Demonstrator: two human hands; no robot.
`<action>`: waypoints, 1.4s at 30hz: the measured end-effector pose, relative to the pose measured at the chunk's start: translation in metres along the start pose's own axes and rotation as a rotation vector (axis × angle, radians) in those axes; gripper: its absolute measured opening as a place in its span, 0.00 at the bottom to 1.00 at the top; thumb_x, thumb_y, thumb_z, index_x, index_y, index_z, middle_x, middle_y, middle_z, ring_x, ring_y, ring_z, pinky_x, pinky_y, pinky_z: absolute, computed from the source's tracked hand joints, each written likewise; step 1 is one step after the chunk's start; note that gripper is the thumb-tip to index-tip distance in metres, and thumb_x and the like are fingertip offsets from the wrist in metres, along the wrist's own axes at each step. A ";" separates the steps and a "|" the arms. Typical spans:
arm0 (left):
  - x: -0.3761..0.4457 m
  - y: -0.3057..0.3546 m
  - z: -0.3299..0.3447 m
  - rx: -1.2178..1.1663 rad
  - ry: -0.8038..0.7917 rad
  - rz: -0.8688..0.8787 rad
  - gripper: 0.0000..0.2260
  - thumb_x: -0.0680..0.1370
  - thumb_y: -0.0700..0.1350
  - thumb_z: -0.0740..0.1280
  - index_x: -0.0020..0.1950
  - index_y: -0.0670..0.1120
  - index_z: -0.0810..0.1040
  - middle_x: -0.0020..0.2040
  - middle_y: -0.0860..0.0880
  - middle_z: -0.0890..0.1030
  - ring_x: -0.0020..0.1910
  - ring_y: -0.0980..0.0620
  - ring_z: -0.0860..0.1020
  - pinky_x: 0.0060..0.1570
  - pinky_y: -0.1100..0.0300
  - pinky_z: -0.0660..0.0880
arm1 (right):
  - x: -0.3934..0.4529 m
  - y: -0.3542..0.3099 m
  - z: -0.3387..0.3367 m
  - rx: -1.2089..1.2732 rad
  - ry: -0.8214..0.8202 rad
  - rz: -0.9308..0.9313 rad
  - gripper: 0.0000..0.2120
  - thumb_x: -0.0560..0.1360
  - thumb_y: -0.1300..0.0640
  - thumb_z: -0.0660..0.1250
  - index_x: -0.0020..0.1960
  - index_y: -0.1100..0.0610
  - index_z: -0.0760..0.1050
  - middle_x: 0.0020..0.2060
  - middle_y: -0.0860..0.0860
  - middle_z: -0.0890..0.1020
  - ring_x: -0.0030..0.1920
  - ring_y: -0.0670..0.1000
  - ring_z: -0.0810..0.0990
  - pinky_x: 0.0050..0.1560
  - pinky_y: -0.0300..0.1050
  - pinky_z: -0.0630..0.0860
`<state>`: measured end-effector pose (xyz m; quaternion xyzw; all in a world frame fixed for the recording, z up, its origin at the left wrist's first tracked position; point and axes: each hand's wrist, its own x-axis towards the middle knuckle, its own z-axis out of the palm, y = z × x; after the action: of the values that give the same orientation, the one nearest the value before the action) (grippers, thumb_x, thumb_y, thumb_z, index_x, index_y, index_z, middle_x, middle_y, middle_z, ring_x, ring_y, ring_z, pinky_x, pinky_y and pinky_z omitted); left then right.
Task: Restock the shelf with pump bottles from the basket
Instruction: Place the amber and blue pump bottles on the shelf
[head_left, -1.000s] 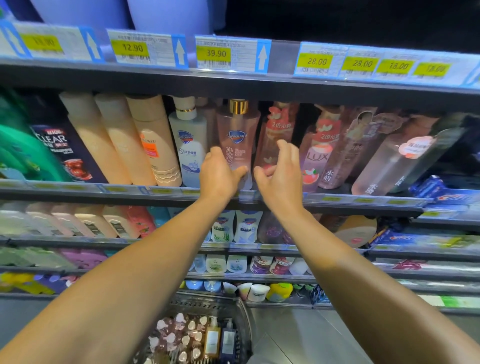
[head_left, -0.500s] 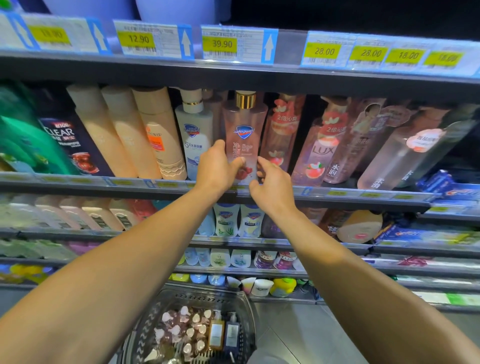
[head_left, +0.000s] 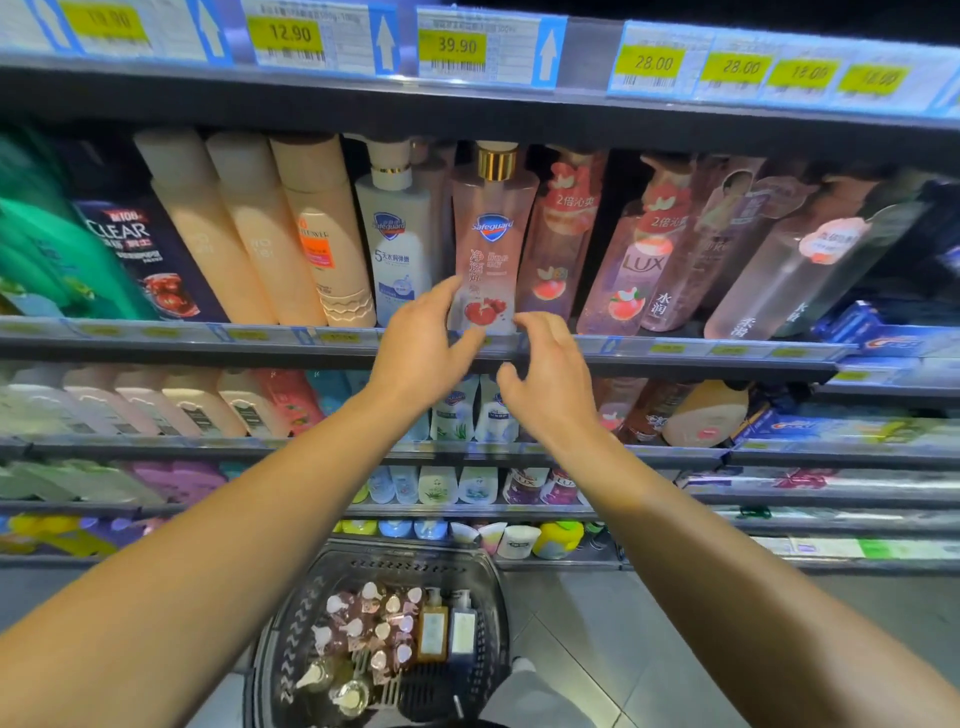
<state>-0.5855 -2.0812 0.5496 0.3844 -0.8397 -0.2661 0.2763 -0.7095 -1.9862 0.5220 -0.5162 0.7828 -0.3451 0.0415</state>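
A pink Safeguard pump bottle (head_left: 491, 244) with a gold collar stands upright at the front of the shelf (head_left: 675, 349), between a white Safeguard bottle (head_left: 397, 249) and pink Lux bottles (head_left: 558, 244). My left hand (head_left: 421, 345) is at its lower left, straight fingers touching the bottle's edge. My right hand (head_left: 548, 379) hovers at its lower right, fingers loosely curled and holding nothing. Below on the floor, the dark basket (head_left: 278, 649) holds several small pump bottles (head_left: 382, 623), plus an amber one (head_left: 432, 626) and a dark one (head_left: 462, 629).
Beige shampoo bottles (head_left: 249, 234) and a dark Clear bottle (head_left: 140, 260) fill the shelf's left side. Price tags (head_left: 452, 47) line the shelf above. Lower shelves hold more bottles and tubs. A grey tiled floor (head_left: 597, 649) lies right of the basket.
Both hands have slid down from the pink bottle's sides to its base and loosened. The bottle now stands by itself on the shelf.
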 end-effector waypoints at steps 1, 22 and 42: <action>-0.013 -0.007 -0.002 0.054 -0.005 0.053 0.27 0.77 0.49 0.68 0.75 0.46 0.67 0.68 0.47 0.76 0.67 0.45 0.72 0.64 0.56 0.67 | -0.012 0.000 0.003 -0.020 -0.017 -0.013 0.25 0.74 0.58 0.66 0.70 0.56 0.67 0.67 0.51 0.70 0.67 0.53 0.68 0.63 0.48 0.69; -0.270 -0.205 0.083 0.366 -0.558 -0.088 0.28 0.76 0.48 0.70 0.73 0.39 0.70 0.71 0.38 0.72 0.69 0.36 0.70 0.71 0.47 0.62 | -0.231 0.084 0.164 -0.186 -0.714 0.114 0.29 0.72 0.52 0.64 0.71 0.61 0.68 0.65 0.59 0.74 0.66 0.61 0.71 0.66 0.49 0.67; -0.365 -0.452 0.275 0.435 -0.739 -0.276 0.25 0.77 0.52 0.64 0.71 0.43 0.70 0.67 0.42 0.76 0.65 0.39 0.74 0.66 0.48 0.70 | -0.329 0.233 0.452 -0.202 -0.885 0.392 0.25 0.75 0.52 0.67 0.70 0.56 0.67 0.62 0.56 0.74 0.62 0.57 0.74 0.58 0.47 0.73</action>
<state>-0.3425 -1.9818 -0.0367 0.4211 -0.8594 -0.2371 -0.1672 -0.5478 -1.8829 -0.0526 -0.4579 0.8019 -0.0009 0.3839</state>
